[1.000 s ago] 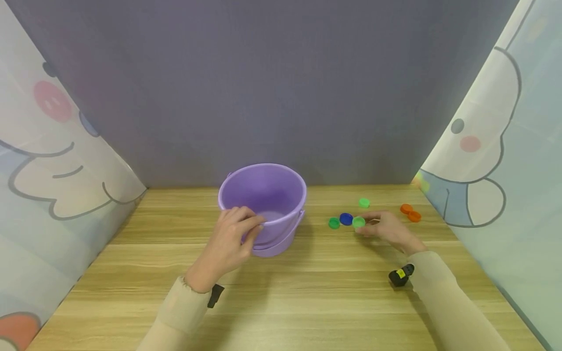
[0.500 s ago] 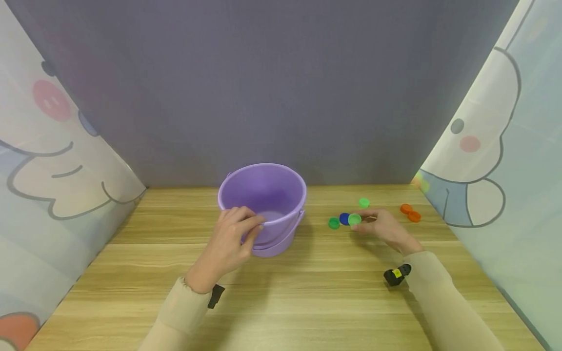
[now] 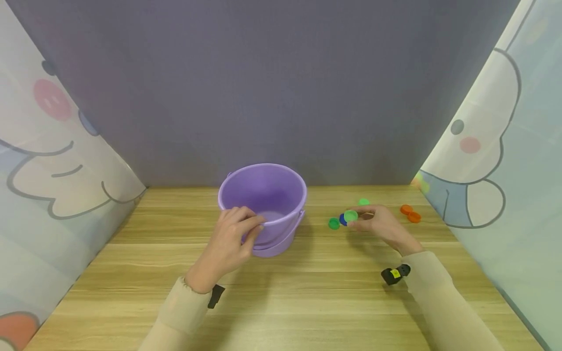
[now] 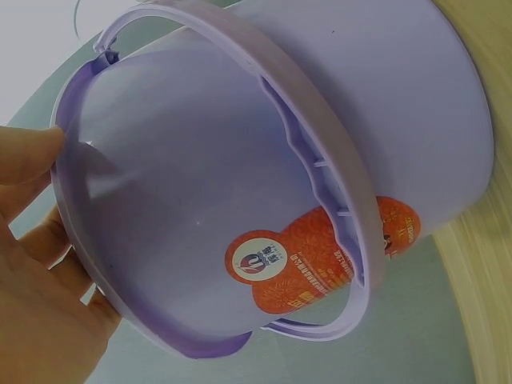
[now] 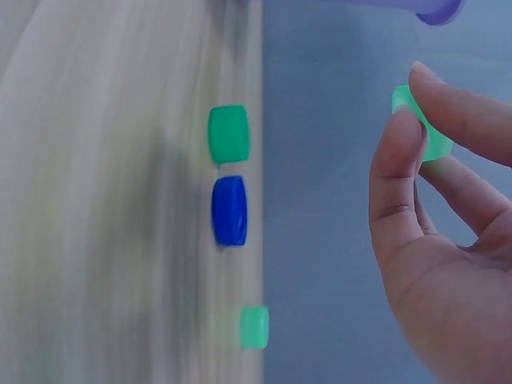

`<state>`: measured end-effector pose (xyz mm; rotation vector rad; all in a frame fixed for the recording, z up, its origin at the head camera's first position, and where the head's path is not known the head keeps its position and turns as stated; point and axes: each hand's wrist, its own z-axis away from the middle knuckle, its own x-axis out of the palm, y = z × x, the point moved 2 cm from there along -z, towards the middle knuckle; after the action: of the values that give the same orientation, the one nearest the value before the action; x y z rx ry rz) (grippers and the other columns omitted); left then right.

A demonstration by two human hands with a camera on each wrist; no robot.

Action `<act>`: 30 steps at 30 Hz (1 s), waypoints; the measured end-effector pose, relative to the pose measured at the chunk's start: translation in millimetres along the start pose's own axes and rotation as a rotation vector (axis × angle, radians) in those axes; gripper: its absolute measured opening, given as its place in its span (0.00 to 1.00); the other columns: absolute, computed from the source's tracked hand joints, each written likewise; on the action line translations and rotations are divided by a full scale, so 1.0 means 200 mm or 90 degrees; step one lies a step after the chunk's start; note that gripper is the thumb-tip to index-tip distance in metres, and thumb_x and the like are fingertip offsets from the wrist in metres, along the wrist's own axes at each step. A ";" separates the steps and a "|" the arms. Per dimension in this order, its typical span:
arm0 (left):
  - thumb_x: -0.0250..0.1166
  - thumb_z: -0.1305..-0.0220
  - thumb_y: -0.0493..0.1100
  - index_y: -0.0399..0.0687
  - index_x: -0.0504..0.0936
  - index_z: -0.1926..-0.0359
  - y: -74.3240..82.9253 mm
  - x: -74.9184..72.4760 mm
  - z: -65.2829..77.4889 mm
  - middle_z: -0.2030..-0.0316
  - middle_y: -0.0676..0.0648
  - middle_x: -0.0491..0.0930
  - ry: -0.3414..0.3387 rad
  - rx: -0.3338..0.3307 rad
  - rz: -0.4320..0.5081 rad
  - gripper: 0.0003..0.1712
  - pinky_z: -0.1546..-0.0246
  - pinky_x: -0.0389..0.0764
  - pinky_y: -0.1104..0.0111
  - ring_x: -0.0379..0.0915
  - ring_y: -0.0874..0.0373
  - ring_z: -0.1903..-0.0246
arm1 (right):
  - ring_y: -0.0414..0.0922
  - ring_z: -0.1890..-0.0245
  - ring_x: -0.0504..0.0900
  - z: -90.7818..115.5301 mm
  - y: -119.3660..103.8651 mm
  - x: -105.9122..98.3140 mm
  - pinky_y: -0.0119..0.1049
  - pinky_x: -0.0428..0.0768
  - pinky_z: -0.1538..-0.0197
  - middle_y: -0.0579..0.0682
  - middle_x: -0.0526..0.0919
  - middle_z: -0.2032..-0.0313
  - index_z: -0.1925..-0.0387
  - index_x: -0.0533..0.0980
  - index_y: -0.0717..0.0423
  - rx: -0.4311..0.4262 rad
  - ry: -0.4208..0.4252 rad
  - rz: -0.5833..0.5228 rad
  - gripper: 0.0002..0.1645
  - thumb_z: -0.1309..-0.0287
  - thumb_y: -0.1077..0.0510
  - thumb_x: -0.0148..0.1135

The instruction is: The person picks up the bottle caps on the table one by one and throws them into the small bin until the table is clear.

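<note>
While a dark grey backdrop (image 3: pixel 281 97) fills the far side, a left panel (image 3: pixel 30 204) and a right panel (image 3: pixel 518 185), both pale and printed with cartoon figures, line the two sides. Between them lies a wood-grained table (image 3: pixel 307 302), and a purple bucket (image 3: pixel 263 180) stands upright on it, slightly left of the middle and toward the far edge. Two arms in a cream left sleeve (image 3: pixel 177 312) and right sleeve (image 3: pixel 448 297) reach in from the near side.

The left hand (image 3: pixel 230 239) is at the bucket's near-left rim, fingers hooked over the edge and thumb on the outer side, gripping the rim between them. The right hand (image 3: pixel 386 229) is to the right of the bucket, raised over the table, its thumb and fingertips narrowed in a pinch on a light green cap (image 3: pixel 351 216).

The carrying handle (image 4: pixel 312 104) hangs across the bucket's outer wall and covers part of a red-orange label (image 4: pixel 296 264), whose lettering is mostly too small to read. A black device (image 3: pixel 216 296) sits at the left wrist, another (image 3: pixel 395 274) at the right.

The pinched cap is off the table, well right of the bucket; seen from the head it overlaps a blue cap (image 3: pixel 343 220). Just left of that lies a dark green cap (image 3: pixel 334 223). Farther back, a second light green cap (image 3: pixel 364 201) is partly hidden by the right hand, and two orange caps (image 3: pixel 406 209) lie side by side to the right.
</note>
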<state>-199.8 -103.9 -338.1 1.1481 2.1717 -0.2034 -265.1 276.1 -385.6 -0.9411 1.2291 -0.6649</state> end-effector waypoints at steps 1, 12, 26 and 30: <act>0.71 0.43 0.32 0.42 0.89 0.61 0.00 0.00 0.00 0.68 0.50 0.79 0.000 0.000 0.000 0.08 0.59 0.69 0.57 0.71 0.54 0.68 | 0.50 0.49 0.81 0.00 -0.01 0.00 0.43 0.82 0.48 0.59 0.81 0.52 0.36 0.75 0.63 -0.003 -0.001 -0.005 0.37 0.42 0.51 0.75; 0.71 0.43 0.32 0.42 0.89 0.61 0.00 0.00 0.00 0.68 0.50 0.79 -0.002 0.000 -0.001 0.08 0.60 0.69 0.57 0.71 0.54 0.68 | 0.57 0.52 0.84 0.02 -0.13 0.03 0.52 0.81 0.47 0.57 0.82 0.59 0.34 0.74 0.60 -0.011 -0.019 -0.030 0.37 0.42 0.51 0.75; 0.71 0.43 0.32 0.41 0.89 0.61 0.00 0.00 0.00 0.68 0.50 0.79 -0.009 0.000 -0.002 0.08 0.59 0.69 0.57 0.72 0.54 0.68 | 0.50 0.51 0.83 0.01 -0.19 0.04 0.51 0.75 0.41 0.57 0.82 0.54 0.34 0.76 0.54 -0.008 -0.016 0.001 0.35 0.42 0.49 0.74; 0.71 0.43 0.32 0.41 0.89 0.61 0.00 -0.01 -0.01 0.68 0.50 0.79 -0.008 0.001 -0.002 0.08 0.60 0.69 0.57 0.72 0.54 0.68 | 0.51 0.54 0.84 0.01 -0.23 0.04 0.52 0.74 0.41 0.56 0.83 0.56 0.34 0.75 0.55 -0.010 -0.019 0.003 0.37 0.42 0.48 0.74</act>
<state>-199.8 -104.2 -336.5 1.1418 2.1623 -0.2123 -259.1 248.1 -349.5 -0.9566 1.2118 -0.6363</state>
